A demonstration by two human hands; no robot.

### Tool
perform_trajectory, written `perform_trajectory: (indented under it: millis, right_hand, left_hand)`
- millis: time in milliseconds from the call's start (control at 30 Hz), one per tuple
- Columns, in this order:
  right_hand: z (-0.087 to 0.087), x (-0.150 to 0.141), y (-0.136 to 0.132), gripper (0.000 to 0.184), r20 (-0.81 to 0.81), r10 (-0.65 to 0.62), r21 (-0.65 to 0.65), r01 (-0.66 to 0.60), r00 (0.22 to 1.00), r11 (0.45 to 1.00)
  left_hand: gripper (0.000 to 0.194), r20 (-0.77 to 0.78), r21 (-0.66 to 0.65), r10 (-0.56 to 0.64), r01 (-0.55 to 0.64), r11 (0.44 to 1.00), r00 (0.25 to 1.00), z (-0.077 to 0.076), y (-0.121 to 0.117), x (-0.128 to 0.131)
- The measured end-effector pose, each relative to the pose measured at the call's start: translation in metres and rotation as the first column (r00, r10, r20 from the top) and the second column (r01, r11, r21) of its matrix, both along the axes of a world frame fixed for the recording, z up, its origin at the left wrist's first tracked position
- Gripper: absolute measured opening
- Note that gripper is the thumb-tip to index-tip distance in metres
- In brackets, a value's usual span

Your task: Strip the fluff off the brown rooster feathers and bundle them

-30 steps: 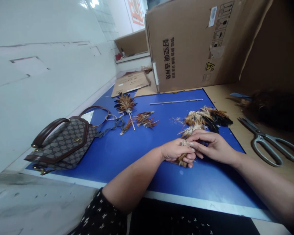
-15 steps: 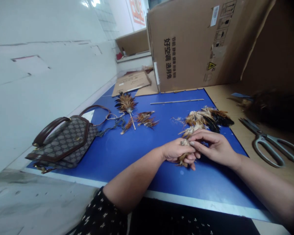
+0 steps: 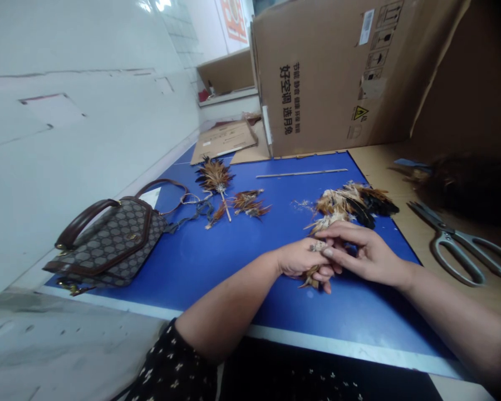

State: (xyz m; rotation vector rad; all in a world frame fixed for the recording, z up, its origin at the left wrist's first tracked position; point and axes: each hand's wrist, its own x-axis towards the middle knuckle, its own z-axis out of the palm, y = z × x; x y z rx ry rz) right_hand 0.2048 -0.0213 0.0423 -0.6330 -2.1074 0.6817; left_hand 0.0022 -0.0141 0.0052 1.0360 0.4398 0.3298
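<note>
My left hand (image 3: 303, 258) is closed around a small bunch of brown feathers (image 3: 312, 277); their pale quill ends poke out above the thumb and the tips hang below the fingers. Against those quill ends, the thumb and fingers of my right hand (image 3: 361, 250) are pinched together, and its other fingers curl behind. Whether it grips the same bunch or a separate feather is hidden. Just beyond both hands lies a loose pile of brown, cream and black feathers (image 3: 350, 201). Farther left rests a feather bundle on a stick (image 3: 215, 177), beside a smaller heap of brown feathers (image 3: 250, 203).
Large scissors (image 3: 459, 239) lie on the wooden surface at right, near a dark feather mass (image 3: 467, 186). A patterned handbag (image 3: 112, 239) sits left on the blue table (image 3: 217, 267). A thin stick (image 3: 303, 173) lies before a big cardboard box (image 3: 325, 83).
Both hands stay together with only slight finger movement. The quill ends have shifted a little to the right, and the feather tips below my left hand sit slightly lower.
</note>
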Motion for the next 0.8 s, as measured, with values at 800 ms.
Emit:
perform_trajectory:
  millis: [800]
  right_hand:
    - [-0.006, -0.003, 0.005, 0.029, -0.083, -0.212, -0.120, 0.202, 0.974, 0.972]
  left_hand:
    - [0.040, 0.061, -0.079, 0.193, -0.188, 0.979, 0.979, 0.022, -0.004, -0.002]
